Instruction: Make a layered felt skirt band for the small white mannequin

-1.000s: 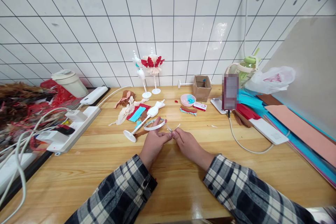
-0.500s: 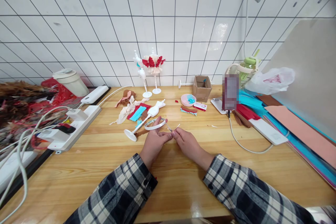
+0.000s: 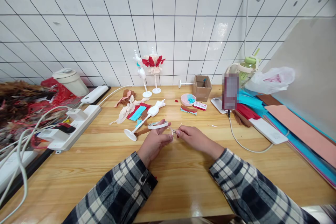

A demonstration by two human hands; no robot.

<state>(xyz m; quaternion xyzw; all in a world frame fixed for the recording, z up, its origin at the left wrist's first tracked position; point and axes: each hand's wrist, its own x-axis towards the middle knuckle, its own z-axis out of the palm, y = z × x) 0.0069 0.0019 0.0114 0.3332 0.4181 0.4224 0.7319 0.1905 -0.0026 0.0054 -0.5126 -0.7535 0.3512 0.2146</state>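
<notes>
My left hand is closed around a narrow white roll of tape, which hangs on its fingers and is tilted nearly edge-on. A short pale piece shows at the tips of its thumb and finger. My right hand pinches a thin metal tool pointing left at that piece; its kind is too small to tell. A thin pale sliver sticks up beside the right fingertips. Behind my left hand lies a white miniature dress form on its side.
Paper scraps lie behind the dress form. Two dress forms, one with a red bow, stand by the wall. Further right are a pink bowl, a cardboard box and a phone. A power strip is at left.
My hands have drawn slightly apart, the right one moving to the right. The tape roll has tipped flatter, and the metal tool now points left.
</notes>
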